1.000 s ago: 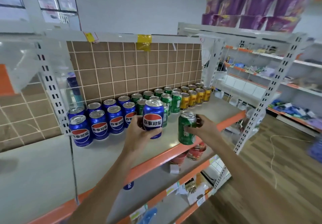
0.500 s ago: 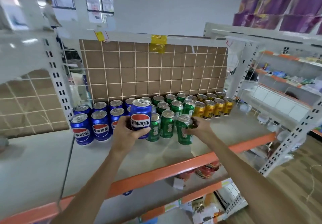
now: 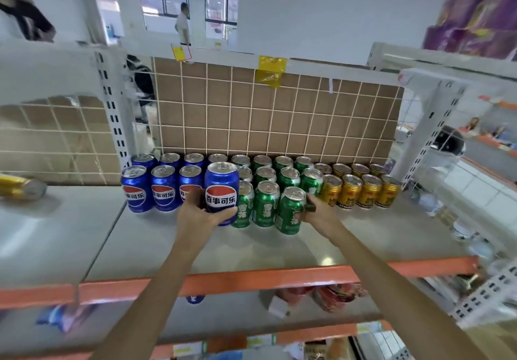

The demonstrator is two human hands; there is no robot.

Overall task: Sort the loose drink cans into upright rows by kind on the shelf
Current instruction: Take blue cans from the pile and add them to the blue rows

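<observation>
Blue can [image 3: 221,193] upright, left hand [image 3: 202,214] fingers clamped round it. Right hand [image 3: 317,214] grips green can [image 3: 291,210], now down on shelf [image 3: 279,250] beside green rows.

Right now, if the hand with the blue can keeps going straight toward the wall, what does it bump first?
Probably the blue cans standing just behind the held blue can in the left hand. Depth is hard to judge, so the gap is unclear.
</observation>
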